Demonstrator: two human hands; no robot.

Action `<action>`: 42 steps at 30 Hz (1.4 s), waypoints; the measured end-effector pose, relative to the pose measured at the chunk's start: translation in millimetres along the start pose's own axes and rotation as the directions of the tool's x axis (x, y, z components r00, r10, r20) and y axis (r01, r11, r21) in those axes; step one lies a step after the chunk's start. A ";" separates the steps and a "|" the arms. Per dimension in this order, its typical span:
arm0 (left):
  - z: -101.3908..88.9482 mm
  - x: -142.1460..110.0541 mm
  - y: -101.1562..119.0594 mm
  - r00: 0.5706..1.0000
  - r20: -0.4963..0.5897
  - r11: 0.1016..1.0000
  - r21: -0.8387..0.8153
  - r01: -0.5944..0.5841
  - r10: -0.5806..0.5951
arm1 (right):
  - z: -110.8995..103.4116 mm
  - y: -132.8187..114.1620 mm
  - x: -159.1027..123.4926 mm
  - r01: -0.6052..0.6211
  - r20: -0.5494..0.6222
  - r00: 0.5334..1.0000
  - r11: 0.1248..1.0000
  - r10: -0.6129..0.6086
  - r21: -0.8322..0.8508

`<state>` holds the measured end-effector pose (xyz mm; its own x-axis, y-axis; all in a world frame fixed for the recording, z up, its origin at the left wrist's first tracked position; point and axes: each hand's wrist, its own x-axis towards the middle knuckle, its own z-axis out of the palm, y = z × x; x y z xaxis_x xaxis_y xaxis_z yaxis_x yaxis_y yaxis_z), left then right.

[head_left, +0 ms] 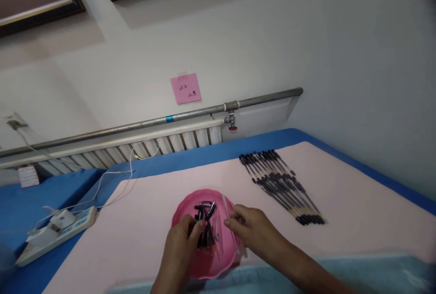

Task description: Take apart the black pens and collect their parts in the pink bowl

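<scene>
A pink bowl point(204, 270) with a wavy rim holds loose pen parts. Black pen caps point(208, 236) lie in a heap inside, beside clear pen barrels point(218, 235). My left hand point(182, 241) reaches over the bowl's left side, thumb and fingers pinched together among the black parts; what is between them is hidden. At the right rim, my right hand point(254, 228) pinches a clear pen barrel point(225, 205) that slants across the bowl's edge. To the right lie several black-capped pens point(272, 166) in two overlapping rows, one row with caps pointing away and one with caps toward me.
Pale pink sheeting point(143, 221) covers the blue table point(218, 151). A power strip point(78, 221) with plugged-in chargers and white cables point(131, 162) sits at the left. Behind the table run a radiator point(177, 142) and a metal pipe point(200, 112) along the wall. Light-blue cloth point(368, 269) lies along the near edge.
</scene>
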<state>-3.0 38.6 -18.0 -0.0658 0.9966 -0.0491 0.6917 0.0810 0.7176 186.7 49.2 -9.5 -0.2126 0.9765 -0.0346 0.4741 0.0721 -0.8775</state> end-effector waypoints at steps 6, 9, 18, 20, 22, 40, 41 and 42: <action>5.7 -1.9 1.1 0.999 0.048 0.964 0.268 0.000 -0.014 | -8.9 3.2 -4.0 0.099 0.044 0.995 0.919 -0.089 -0.381; 7.4 -1.7 1.3 0.997 0.072 0.950 0.313 -0.011 -0.012 | -31.9 2.6 -2.8 0.015 -0.047 0.997 0.761 -0.060 -0.649; 8.1 -4.7 4.9 0.994 0.084 0.932 0.360 0.032 -0.067 | -75.2 27.9 9.9 -0.269 -0.207 0.963 0.605 0.172 -0.749; 8.7 -4.5 4.5 0.995 0.079 0.943 0.331 0.029 -0.059 | -74.6 27.9 9.7 -0.272 -0.199 0.962 0.619 0.187 -0.737; 9.5 -3.7 3.4 0.997 0.057 0.961 0.274 0.027 -0.044 | -74.9 23.5 9.1 -0.265 -0.188 0.964 0.648 0.187 -0.714; 5.5 -14.9 23.4 0.930 0.363 0.292 -0.897 0.332 0.056 | -18.1 -31.4 -15.8 -0.284 0.565 0.818 0.930 0.107 0.234; 5.3 -13.8 23.1 0.934 0.355 0.286 -0.900 0.329 0.042 | -17.6 -31.3 -16.1 -0.278 0.562 0.820 0.935 0.111 0.220; 4.4 -12.3 22.7 0.942 0.335 0.279 -0.907 0.316 0.023 | -17.2 -31.6 -16.5 -0.263 0.554 0.825 0.942 0.109 0.207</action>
<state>16.7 28.3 -4.1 0.1950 0.9450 -0.2627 -0.4798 0.3256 0.8147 190.0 34.3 27.0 -0.5973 0.7015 -0.3888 0.3255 -0.2311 -0.9169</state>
